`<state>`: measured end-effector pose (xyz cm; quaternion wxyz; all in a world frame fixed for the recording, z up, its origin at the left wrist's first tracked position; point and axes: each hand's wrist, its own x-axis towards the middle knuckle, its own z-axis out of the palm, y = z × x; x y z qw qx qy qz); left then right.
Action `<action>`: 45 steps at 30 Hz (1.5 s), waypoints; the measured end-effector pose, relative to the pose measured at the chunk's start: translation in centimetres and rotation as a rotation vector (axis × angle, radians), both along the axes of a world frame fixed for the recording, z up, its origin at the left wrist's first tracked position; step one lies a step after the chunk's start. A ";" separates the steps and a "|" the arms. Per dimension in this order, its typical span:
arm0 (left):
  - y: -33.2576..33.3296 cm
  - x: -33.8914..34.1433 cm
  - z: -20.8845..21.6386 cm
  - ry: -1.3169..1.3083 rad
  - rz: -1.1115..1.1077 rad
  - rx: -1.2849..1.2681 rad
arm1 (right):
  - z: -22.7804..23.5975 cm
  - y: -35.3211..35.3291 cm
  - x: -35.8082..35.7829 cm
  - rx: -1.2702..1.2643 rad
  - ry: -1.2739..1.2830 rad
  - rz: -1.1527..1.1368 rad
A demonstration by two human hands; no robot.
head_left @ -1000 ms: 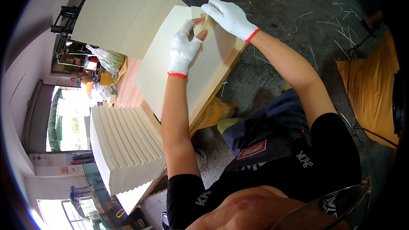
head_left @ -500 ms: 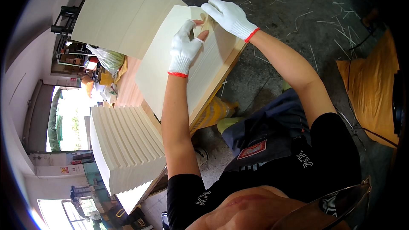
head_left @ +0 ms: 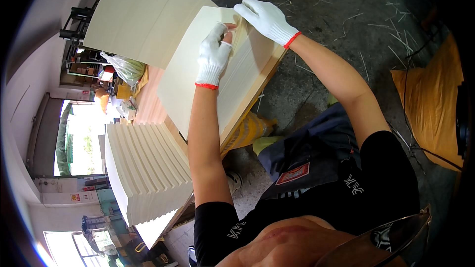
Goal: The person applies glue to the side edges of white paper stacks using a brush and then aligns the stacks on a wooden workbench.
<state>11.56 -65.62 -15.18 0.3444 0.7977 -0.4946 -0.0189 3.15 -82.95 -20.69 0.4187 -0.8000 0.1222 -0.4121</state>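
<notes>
A thick stack of cream paper sheets [head_left: 185,76] lies at the table's near edge, its layered side facing me. Both my hands wear white knitted gloves with red cuffs. My left hand [head_left: 215,52] is closed at the stack's far end, its bare thumb and fingertip curled together at the lifted sheet edges. My right hand [head_left: 267,20] grips the far corner of the stack, fingers bent over it and partly hidden. Between the hands, the sheet edges bow and fan apart slightly.
Another large cream stack [head_left: 143,15] stands beyond on the left. A stepped pile of cream sheets [head_left: 148,168] sits nearer, left of my forearm. A plastic bag [head_left: 123,69] and clutter lie behind. Paper strips litter the dark floor [head_left: 336,29]; a yellow sack [head_left: 428,104] stands right.
My left thumb has moved up toward the fingertip, closing the gap between them at the sheet edges. The right hand has stayed in place.
</notes>
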 end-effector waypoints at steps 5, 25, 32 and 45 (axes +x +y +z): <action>-0.2 -1.7 1.1 0.086 0.073 0.076 | -0.3 0.0 0.2 0.011 -0.007 -0.007; -0.5 -1.2 0.7 0.013 0.080 0.100 | -0.4 0.0 0.3 -0.004 -0.014 -0.031; -0.4 -0.4 -0.2 -0.101 0.050 -0.088 | 0.6 0.3 -0.3 0.012 0.051 -0.012; -0.4 -0.5 0.2 0.020 0.058 0.069 | 0.3 0.6 0.0 0.036 -0.042 -0.039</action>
